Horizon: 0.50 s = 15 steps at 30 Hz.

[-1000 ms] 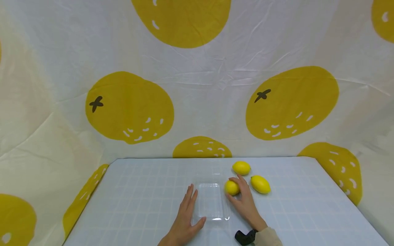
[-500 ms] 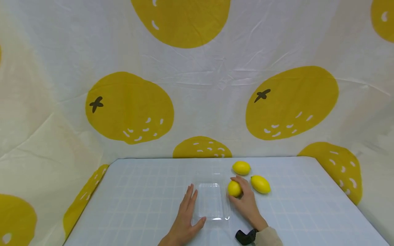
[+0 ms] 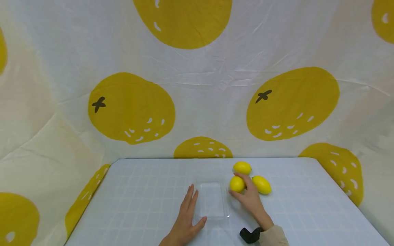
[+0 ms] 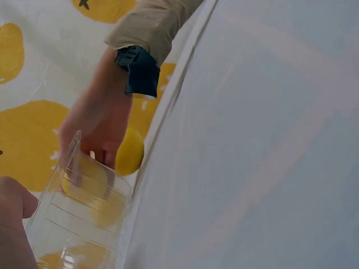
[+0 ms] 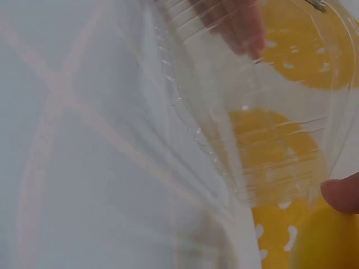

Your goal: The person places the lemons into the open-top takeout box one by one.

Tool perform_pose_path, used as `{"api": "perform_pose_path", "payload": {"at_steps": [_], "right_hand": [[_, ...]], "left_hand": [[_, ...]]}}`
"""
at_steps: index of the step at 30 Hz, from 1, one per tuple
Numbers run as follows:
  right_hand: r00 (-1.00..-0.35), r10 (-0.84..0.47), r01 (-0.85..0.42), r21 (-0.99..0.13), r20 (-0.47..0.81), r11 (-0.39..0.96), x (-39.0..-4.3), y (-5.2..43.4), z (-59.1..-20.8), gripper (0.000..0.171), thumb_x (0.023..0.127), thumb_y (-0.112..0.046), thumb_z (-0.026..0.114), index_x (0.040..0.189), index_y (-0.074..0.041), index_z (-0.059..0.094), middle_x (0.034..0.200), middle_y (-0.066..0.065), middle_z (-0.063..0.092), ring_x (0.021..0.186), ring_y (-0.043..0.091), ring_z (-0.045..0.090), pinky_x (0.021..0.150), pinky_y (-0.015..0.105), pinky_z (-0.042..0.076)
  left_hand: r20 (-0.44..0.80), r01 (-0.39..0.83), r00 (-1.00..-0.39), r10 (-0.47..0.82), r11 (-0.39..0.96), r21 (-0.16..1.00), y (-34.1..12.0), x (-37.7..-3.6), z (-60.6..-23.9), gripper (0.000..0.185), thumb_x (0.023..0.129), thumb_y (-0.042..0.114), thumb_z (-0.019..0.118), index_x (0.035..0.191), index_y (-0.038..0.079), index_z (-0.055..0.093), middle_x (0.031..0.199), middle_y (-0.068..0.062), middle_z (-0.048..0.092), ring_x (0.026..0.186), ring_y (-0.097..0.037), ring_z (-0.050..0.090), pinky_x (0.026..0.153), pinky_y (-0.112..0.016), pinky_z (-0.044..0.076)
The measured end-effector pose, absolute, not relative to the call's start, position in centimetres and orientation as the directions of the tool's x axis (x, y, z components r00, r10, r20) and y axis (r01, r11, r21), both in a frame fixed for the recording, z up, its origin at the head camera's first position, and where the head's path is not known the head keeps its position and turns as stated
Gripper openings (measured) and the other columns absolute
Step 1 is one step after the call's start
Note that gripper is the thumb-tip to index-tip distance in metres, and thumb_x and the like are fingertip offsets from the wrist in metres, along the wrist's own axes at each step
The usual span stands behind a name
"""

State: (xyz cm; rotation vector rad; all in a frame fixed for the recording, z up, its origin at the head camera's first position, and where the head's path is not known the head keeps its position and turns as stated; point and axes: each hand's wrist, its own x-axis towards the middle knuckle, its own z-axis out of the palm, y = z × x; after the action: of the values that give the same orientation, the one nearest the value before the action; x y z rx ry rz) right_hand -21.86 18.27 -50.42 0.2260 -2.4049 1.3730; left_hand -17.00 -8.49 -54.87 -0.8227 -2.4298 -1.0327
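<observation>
Watching from my distant station, I see the person's right hand pinching a lemon between thumb and fingertips; I cannot tell how its remaining fingers lie. That fruit sits just right of a clear plastic container, toward the container's far end. Just beyond it rests a second lemon, and a third lemon lies to the right, past the fingers. At the container's left side I have the left hand, its fingers straight and slightly spread, the thumb held well apart; I cannot tell how firmly it touches the plastic. A black device sits at the right wrist by a beige sleeve. Pale checked cloth lies beneath everything.
</observation>
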Motion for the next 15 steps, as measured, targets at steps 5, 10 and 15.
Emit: {"api": "perform_pose_path", "payload": {"at_steps": [5, 10, 15], "right_hand": [[-0.928, 0.062, -0.282, -0.800, 0.369, 0.530, -21.9, 18.4, -49.6, 0.063, 0.075, -0.009, 0.084, 0.132, -0.007, 0.058, 0.135, 0.012, 0.058, 0.117, 0.028, 0.054, 0.094, 0.050, 0.047], [-0.939, 0.073, -0.256, -0.827, 0.335, 0.501, -21.9, 17.5, -48.0, 0.064, 0.077, -0.012, 0.084, 0.135, -0.010, 0.057, 0.139, 0.012, 0.055, 0.121, 0.029, 0.052, 0.097, 0.053, 0.045], [-0.949, 0.045, -0.257, -0.852, 0.311, 0.456, -21.8, 15.3, -46.1, 0.063, 0.079, -0.014, 0.083, 0.136, -0.014, 0.057, 0.140, 0.011, 0.054, 0.122, 0.030, 0.051, 0.099, 0.054, 0.044]], "left_hand": [[0.534, 0.639, -0.761, 0.368, 0.564, 0.523, -8.3, -16.9, -54.8, 0.088, 0.088, 0.032, 0.069, 0.155, -0.001, 0.024, 0.163, -0.023, 0.013, 0.149, -0.040, 0.013, 0.119, -0.025, -0.002], [0.532, 0.632, -0.766, 0.361, 0.578, 0.517, -8.2, -16.9, -54.8, 0.088, 0.089, 0.034, 0.068, 0.156, 0.002, 0.022, 0.163, -0.023, 0.013, 0.149, -0.039, 0.014, 0.118, -0.023, -0.003], [0.512, 0.613, -0.782, 0.356, 0.588, 0.528, -8.1, -16.8, -54.7, 0.088, 0.089, 0.034, 0.069, 0.158, 0.005, 0.021, 0.163, -0.021, 0.013, 0.149, -0.036, 0.015, 0.118, -0.024, -0.003]]}}
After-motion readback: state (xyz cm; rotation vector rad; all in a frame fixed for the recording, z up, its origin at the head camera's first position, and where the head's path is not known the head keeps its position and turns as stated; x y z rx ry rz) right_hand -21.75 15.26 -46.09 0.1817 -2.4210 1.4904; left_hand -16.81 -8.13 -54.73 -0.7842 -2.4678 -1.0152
